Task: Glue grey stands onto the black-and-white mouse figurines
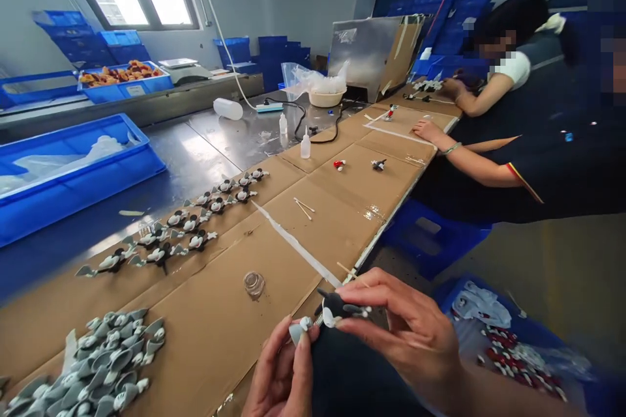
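My left hand (283, 371) pinches a small grey and white plastic piece (296, 331) between thumb and fingers. Close to its right, my right hand (415, 332) grips a black and white figurine part (335, 308) with round ears; a thin stick (347, 270) pokes out by its fingers. Whether the two pieces touch is hard to tell. Left of my hands lies a heap of similar grey and white pieces (110, 365). Behind it, joined black, white and grey figurine parts (190, 225) stand in rows. A small clear round dish (254, 284) is on the cardboard.
Cardboard (274, 241) covers the bench. Cotton swabs (304, 208) and a squeeze bottle (306, 144) lie or stand farther along. A blue crate (78, 169) is at left; a bin of red and white parts (513, 339) sits low at right. Co-workers (518, 111) occupy the right side.
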`<state>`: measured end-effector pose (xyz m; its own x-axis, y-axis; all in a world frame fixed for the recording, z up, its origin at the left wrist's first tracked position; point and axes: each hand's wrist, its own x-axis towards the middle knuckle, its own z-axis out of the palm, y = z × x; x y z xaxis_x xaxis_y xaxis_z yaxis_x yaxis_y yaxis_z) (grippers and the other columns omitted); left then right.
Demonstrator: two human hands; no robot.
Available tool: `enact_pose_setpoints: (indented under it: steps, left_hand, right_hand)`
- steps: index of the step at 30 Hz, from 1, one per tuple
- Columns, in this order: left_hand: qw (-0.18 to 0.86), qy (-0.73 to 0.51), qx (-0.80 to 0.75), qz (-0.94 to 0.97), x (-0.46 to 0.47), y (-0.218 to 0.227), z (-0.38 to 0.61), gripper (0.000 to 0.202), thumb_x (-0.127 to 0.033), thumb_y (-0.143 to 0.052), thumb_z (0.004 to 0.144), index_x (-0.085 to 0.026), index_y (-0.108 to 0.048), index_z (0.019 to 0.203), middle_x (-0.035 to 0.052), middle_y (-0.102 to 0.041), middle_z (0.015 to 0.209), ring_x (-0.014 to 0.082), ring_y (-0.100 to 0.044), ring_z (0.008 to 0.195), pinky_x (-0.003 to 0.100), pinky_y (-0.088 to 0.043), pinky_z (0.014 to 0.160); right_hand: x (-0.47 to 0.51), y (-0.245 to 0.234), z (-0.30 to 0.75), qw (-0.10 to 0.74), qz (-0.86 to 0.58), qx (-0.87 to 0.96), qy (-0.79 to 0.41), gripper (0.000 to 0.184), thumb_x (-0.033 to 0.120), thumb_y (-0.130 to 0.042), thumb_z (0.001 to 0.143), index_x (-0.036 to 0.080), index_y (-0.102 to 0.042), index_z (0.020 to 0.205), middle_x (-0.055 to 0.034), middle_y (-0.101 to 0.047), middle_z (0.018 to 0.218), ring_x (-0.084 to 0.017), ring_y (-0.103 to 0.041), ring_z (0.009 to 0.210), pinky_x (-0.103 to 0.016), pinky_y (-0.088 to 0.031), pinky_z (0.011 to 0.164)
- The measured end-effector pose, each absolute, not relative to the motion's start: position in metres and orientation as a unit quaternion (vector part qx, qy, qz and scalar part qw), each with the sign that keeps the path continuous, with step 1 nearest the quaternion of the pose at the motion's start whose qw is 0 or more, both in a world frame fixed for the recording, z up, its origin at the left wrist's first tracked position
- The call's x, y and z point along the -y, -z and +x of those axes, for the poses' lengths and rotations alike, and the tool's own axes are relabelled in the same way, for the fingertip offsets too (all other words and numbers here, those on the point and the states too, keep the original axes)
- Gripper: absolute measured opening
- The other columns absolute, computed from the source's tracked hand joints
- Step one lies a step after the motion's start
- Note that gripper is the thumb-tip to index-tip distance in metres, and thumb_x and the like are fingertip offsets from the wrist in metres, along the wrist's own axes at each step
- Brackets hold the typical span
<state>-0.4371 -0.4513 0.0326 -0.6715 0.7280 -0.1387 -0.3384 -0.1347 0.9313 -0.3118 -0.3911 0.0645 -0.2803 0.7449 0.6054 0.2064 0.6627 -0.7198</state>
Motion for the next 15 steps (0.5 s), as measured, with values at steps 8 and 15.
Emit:
enact_pose_setpoints:
  steps: [8,15]
  left_hand:
    - [0.272,-0.759,-0.551,0.214,0.455,-0.030,-0.437,0.032,-0.035,-0.083,0.070,-0.018,-0.070,0.093,0.0018,-0.077,0.081,0.0116,-0.073,0.071,0.013,-0.056,0.075]
    - [0.217,-0.742,-0.572,0.274,0.459,-0.024,-0.439,0.022,-0.028,-0.077,0.076,-0.019,-0.070,0.095,0.0016,-0.075,0.085,0.0118,-0.072,0.070,0.016,-0.057,0.069]
  right_hand:
    - [0.398,-0.065,-0.318,0.493,-0.304,0.789,-0.205,0.020,0.022,-0.070,0.089,0.021,-0.064,0.108,-0.0037,-0.069,0.094,-0.011,-0.069,0.085,-0.017,-0.059,0.078]
    - [0.398,-0.064,-0.320,0.492,-0.297,0.789,-0.217,0.021,0.018,-0.070,0.089,0.020,-0.064,0.109,-0.0050,-0.068,0.095,-0.012,-0.069,0.087,-0.019,-0.060,0.080]
